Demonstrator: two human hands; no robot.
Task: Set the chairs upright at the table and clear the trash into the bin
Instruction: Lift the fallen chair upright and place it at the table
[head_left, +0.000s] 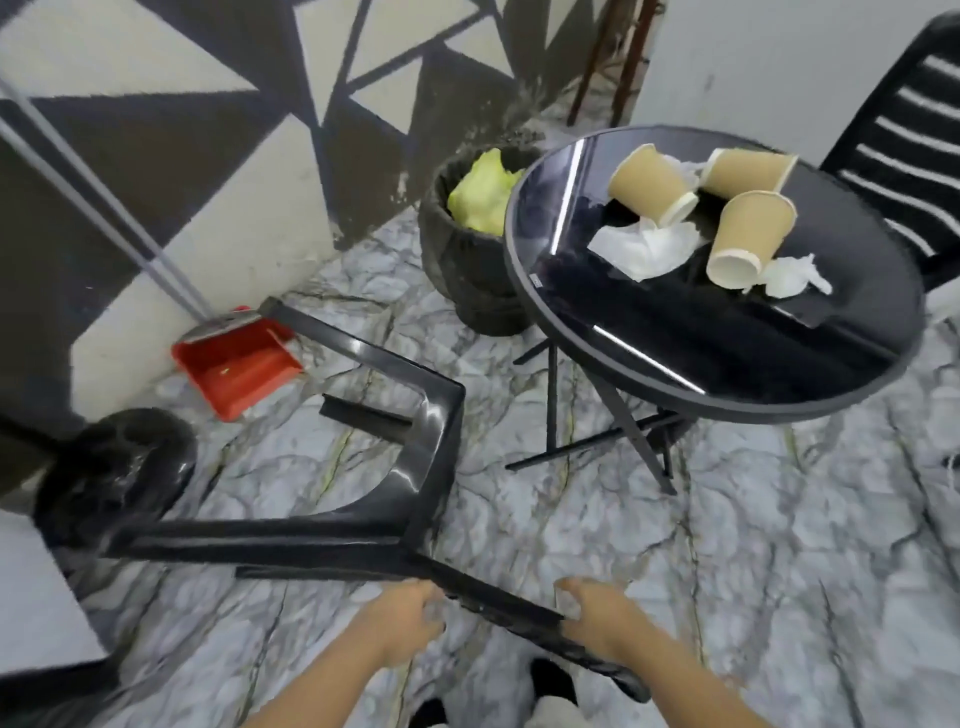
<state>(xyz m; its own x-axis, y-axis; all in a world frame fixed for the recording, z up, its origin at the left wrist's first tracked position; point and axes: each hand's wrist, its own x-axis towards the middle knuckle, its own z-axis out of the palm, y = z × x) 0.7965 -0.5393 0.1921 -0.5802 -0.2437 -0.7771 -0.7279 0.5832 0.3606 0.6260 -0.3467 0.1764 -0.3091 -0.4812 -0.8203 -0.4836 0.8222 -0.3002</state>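
A black plastic chair (431, 431) lies tipped over on the marble floor, its legs pointing left and away. My left hand (405, 618) and my right hand (597, 613) both grip one leg of it near the bottom of the view. A round black glass table (649, 358) stands at the right. On it lie three tan paper cups (649, 182) on their sides among crumpled white napkins (644, 247). Behind the table's left edge stands a black bin (457, 249) with yellow-green trash inside. A second black chair (904, 156) stands upright at the far right.
A red dustpan (239, 364) with a long grey handle leans against the patterned wall at the left. A dark rounded object (119, 467) sits on the floor at the far left. The table's thin crossed legs (623, 431) spread over the floor beneath it.
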